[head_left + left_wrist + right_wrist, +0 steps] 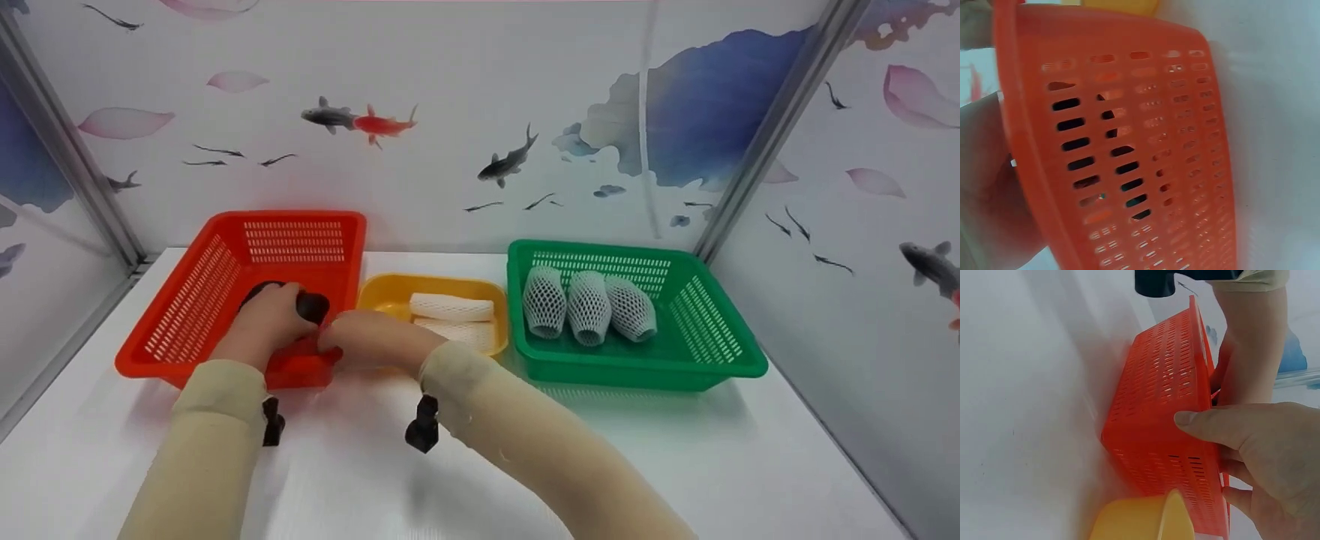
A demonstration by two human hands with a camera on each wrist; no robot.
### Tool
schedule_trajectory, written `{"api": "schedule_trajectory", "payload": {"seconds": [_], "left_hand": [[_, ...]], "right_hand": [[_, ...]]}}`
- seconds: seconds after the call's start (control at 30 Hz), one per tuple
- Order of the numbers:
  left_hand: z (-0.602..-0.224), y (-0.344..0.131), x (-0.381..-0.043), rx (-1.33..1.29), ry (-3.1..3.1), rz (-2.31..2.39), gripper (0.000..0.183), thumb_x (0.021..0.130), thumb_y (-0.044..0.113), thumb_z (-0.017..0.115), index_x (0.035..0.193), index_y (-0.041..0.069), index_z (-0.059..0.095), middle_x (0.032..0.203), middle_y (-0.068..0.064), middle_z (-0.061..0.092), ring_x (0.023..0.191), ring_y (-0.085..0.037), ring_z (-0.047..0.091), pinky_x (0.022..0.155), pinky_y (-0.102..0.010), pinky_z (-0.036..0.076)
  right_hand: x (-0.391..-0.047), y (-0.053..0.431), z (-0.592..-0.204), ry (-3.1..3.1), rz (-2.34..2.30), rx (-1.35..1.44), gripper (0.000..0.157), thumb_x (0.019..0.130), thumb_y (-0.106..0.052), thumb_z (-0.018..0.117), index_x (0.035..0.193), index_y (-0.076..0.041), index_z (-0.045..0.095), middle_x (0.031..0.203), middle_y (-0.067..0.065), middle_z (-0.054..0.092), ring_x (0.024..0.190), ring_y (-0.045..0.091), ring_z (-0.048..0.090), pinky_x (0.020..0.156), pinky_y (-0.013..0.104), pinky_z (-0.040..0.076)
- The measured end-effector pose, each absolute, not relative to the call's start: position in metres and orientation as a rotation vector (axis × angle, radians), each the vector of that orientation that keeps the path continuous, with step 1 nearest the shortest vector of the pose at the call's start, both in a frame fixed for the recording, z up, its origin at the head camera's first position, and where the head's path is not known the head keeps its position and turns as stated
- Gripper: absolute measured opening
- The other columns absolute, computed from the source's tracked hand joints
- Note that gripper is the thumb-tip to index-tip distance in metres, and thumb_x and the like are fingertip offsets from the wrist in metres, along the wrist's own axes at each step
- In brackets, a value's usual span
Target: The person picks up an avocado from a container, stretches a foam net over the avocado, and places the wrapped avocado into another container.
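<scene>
In the head view my left hand (268, 319) reaches into the red basket (169, 330) and grips a smooth, dark, rounded thing (313, 307), long enough to show on both sides of the hand. My palm hides its middle, and I cannot tell its kind. Dark patches of it show through the slots of the basket wall (1145, 152) in the left wrist view. My right hand (1275, 455) holds the basket by its rim at the near right corner, thumb outside and fingers over the inner side.
Right of the red basket stands a yellow basket (386, 283) with white foam net sleeves (451, 307). Farther right, a green basket (637, 367) holds three net-sleeved items (589, 307). All stand on a white table (360, 480) walled by printed panels (450, 60).
</scene>
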State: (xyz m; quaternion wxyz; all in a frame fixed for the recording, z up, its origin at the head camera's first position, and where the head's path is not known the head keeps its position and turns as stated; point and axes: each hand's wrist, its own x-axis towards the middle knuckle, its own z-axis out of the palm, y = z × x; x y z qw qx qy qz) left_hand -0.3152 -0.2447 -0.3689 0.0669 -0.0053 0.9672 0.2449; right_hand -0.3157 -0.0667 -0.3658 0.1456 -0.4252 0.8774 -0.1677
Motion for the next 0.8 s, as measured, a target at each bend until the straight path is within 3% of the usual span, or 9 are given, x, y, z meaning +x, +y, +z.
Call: {"api": "schedule_trajectory", "payload": {"seconds": [0.1, 0.23, 0.53, 0.8], "left_hand": [[-0.362, -0.241, -0.313, 0.030, 2.943, 0.737, 0.060, 0.084, 0.029, 0.077, 0.130, 0.003, 0.048, 0.118, -0.023, 0.051, 0.110, -0.042, 0.044, 0.098, -0.063, 0.038], [-0.356, -0.236, -0.309, 0.071, 2.964, 0.762, 0.055, 0.085, 0.025, 0.076, 0.129, 0.005, 0.050, 0.117, -0.021, 0.055, 0.108, -0.041, 0.047, 0.098, -0.062, 0.040], [-0.345, -0.218, -0.304, 0.086, 3.005, 0.856, 0.046, 0.083, 0.019, 0.078, 0.119, 0.008, 0.053, 0.112, -0.015, 0.058, 0.102, -0.037, 0.050, 0.097, -0.061, 0.041], [-0.340, -0.186, -0.287, 0.232, 3.099, 0.901, 0.070, 0.083, 0.018, 0.080, 0.142, 0.010, 0.045, 0.136, -0.015, 0.041, 0.121, -0.038, 0.042, 0.096, -0.061, 0.043]], "right_hand": [[-0.323, -0.060, -0.361, 2.589, -0.211, -1.483, 0.013, 0.097, -0.019, 0.061, 0.104, -0.015, 0.070, 0.089, -0.006, 0.061, 0.090, 0.009, 0.054, 0.083, 0.016, 0.040], [-0.331, -0.042, -0.351, 2.654, -0.173, -1.458, 0.035, 0.091, -0.025, 0.071, 0.125, -0.020, 0.067, 0.112, -0.008, 0.065, 0.106, 0.010, 0.055, 0.096, 0.020, 0.041], [-0.339, -0.002, -0.351, 2.859, -0.456, -1.095, 0.036, 0.090, -0.032, 0.071, 0.123, -0.017, 0.067, 0.119, -0.005, 0.065, 0.111, 0.015, 0.055, 0.099, 0.027, 0.045], [-0.330, 0.031, -0.353, 2.928, -0.603, -1.069, 0.037, 0.091, -0.036, 0.069, 0.123, -0.016, 0.065, 0.116, -0.002, 0.065, 0.108, 0.017, 0.057, 0.096, 0.031, 0.047]]}}
